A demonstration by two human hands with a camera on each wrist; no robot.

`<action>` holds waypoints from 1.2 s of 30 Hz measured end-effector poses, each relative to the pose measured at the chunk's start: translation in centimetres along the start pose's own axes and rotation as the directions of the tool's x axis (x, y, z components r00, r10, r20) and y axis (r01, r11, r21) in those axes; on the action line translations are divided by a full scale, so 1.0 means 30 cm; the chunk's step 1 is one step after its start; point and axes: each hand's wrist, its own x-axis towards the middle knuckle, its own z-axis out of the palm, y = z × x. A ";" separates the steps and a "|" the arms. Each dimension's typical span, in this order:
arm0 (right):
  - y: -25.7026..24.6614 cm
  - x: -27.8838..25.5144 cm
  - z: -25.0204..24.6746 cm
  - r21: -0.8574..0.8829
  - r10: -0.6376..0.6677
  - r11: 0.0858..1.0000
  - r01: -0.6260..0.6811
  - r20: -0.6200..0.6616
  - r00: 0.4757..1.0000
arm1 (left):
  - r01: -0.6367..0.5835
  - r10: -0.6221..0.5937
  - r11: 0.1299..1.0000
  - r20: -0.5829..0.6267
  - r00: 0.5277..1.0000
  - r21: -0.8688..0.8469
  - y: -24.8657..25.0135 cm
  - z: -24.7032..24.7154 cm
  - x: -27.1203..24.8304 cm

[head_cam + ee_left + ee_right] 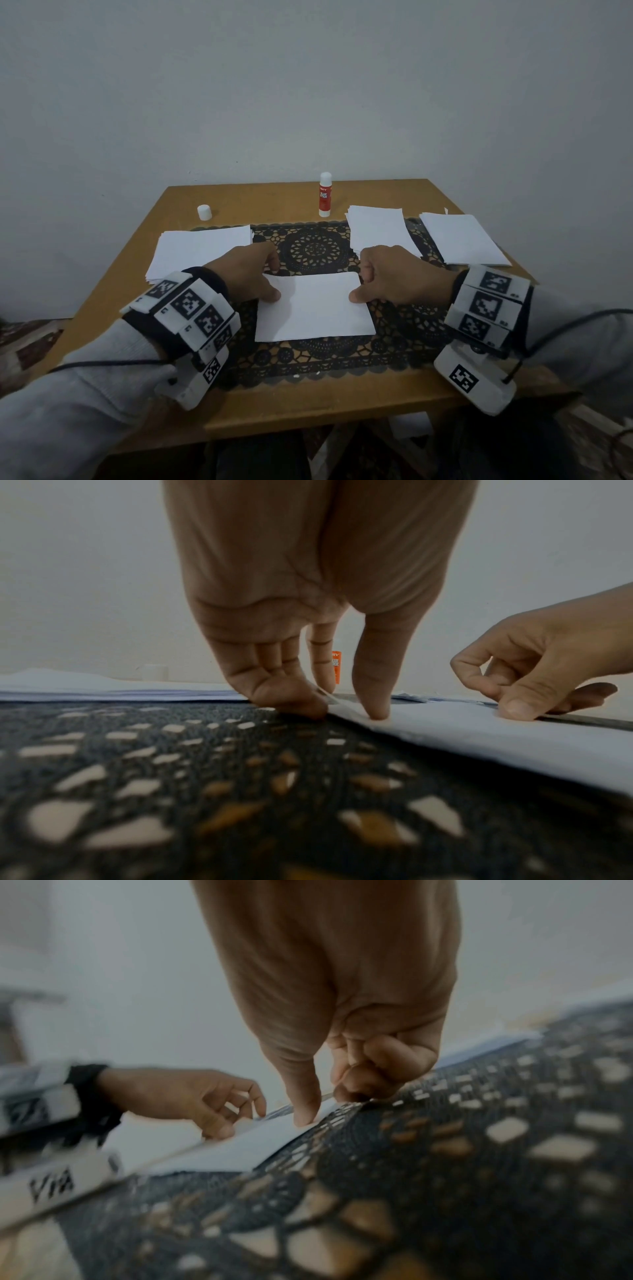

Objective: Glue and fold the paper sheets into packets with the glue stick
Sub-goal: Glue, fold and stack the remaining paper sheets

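A white paper sheet (313, 306) lies flat on the black lace mat (310, 248) in the middle of the table. My left hand (272, 282) pinches its far left corner, thumb (377, 710) on top and curled fingers (291, 702) at the edge. My right hand (359, 286) pinches the far right corner the same way, thumb (304, 1112) on the sheet (246, 1145) and fingers (363, 1088) curled behind. The red-and-white glue stick (324, 195) stands upright and uncapped at the back of the table. Its white cap (204, 212) stands apart at the back left.
Three stacks of white paper lie around the mat: one at the left (202, 250), one at the right centre (378, 229), one at the far right (462, 240). The wooden table (308, 404) stands against a plain wall. Cables run from both wrist mounts.
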 end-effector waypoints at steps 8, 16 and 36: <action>-0.131 -0.028 0.031 -0.226 -0.191 0.953 0.202 0.070 0.979 | -0.045 0.046 0.999 -0.028 0.999 0.024 0.005 0.003 0.002; -0.272 0.023 0.095 -0.295 -0.338 0.886 0.357 0.118 0.934 | -0.038 0.037 0.999 0.023 0.999 0.026 -0.001 -0.003 0.007; -0.120 -0.031 0.011 -0.350 -0.093 0.915 0.200 0.299 0.950 | -0.009 0.008 1.000 0.032 0.999 0.020 -0.011 -0.005 0.006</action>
